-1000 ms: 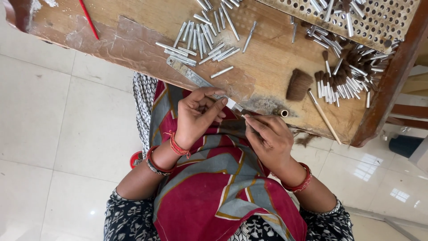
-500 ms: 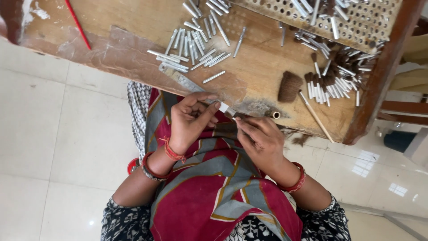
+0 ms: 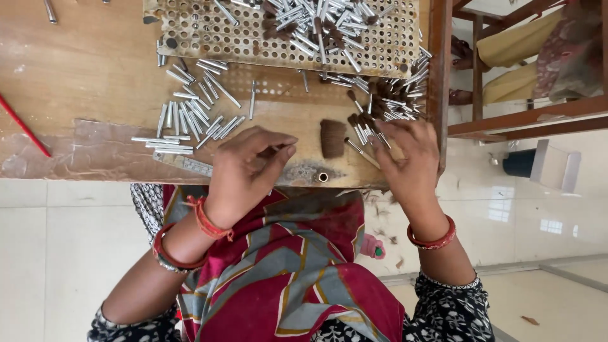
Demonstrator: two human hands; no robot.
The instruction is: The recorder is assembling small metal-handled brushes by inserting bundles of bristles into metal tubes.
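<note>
Head view: the left hand (image 3: pixel 244 171) hovers over the near edge of the wooden worktop (image 3: pixel 76 82), its fingers (image 3: pixel 278 155) curled inward with the thumb pressed toward the forefinger — they seem pinched on something small and dark, but what it is I cannot tell. Just left of this hand lies a loose spread of short silver metal tubes (image 3: pixel 190 120), and below them a flat metal ruler (image 3: pixel 183 163) rests on a taped patch of the worktop.

The right hand (image 3: pixel 408 158) is spread flat, fingers open and splayed, its tips touching a heap of tubes tipped with dark bristle (image 3: pixel 380 104) near the worktop's right edge. A thin brush (image 3: pixel 362 153) with a pale handle lies slanting beside that hand's thumb. Between the two hands sits a small tuft of brown bristle (image 3: pixel 332 137), apart from both — and nearer the edge, a small round hole (image 3: pixel 323 177) shows in the wood.

Farther back a perforated metal tray (image 3: pixel 209 35) carries more silver tubes. A red stick (image 3: pixel 24 126) lies at the far left. Red bangles (image 3: pixel 434 239) circle the right wrist. Beyond the worktop's right side stands a wooden frame (image 3: pixel 525 117) over the pale tiled floor (image 3: pixel 57 253).
</note>
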